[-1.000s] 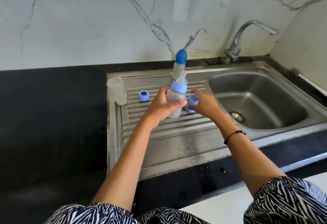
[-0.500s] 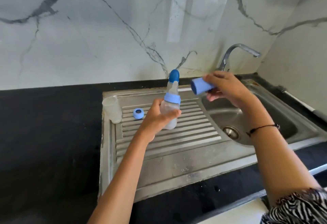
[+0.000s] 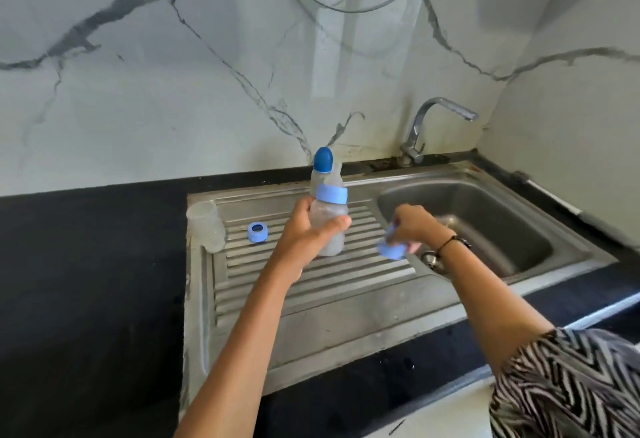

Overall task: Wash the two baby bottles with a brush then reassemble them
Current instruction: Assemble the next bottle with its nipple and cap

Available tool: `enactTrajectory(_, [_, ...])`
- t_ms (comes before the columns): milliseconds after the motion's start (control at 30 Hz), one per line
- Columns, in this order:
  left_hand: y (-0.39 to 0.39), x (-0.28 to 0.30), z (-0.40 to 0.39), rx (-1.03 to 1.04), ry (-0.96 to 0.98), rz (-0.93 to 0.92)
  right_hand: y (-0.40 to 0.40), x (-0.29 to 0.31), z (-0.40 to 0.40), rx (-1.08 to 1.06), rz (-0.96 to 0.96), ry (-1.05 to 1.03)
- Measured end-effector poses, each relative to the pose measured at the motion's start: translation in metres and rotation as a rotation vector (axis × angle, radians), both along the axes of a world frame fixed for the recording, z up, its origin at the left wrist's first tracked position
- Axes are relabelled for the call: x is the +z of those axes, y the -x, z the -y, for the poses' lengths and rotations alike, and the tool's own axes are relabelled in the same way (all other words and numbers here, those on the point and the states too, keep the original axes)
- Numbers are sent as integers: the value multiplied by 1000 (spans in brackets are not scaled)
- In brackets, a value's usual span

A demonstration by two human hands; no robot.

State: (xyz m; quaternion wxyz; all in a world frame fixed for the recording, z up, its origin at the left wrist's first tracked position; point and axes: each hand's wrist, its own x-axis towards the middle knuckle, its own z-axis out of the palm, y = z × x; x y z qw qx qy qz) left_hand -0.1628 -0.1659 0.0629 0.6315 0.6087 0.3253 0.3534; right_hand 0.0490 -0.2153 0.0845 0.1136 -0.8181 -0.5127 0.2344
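Observation:
My left hand (image 3: 304,230) grips a clear baby bottle (image 3: 329,219) with a blue collar and teat, held upright above the ribbed drainboard (image 3: 311,285). My right hand (image 3: 414,228) holds a blue cap (image 3: 391,250), blurred, low at the basin's left edge. Behind the held bottle stands something with a dark blue rounded top (image 3: 322,160), mostly hidden. A second clear bottle body (image 3: 207,226) stands open-topped at the drainboard's left corner. A loose blue collar ring (image 3: 257,232) lies beside it.
The steel sink basin (image 3: 485,230) with its drain lies to the right, under a chrome tap (image 3: 433,126). Black countertop (image 3: 86,282) surrounds the sink. A marble-pattern wall rises behind. A white tube lies at the far right edge.
My right hand has swung the blue cap down from in front of the tap to the basin's left edge. The left hand keeps the bottle in about the same place.

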Motion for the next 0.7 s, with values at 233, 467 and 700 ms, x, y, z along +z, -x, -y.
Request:
enactTrajectory(233, [-2,2,3,-6,12,0,-4,35,5,-30,-465,-286])
enactTrajectory(467, [-6,-2,2,-2,-5,2,-6,4,1,-99,-325,-231])
enactTrajectory(700, [-12,-12,-4,29,-61,-149,-9,26,1,-162,-505,-674])
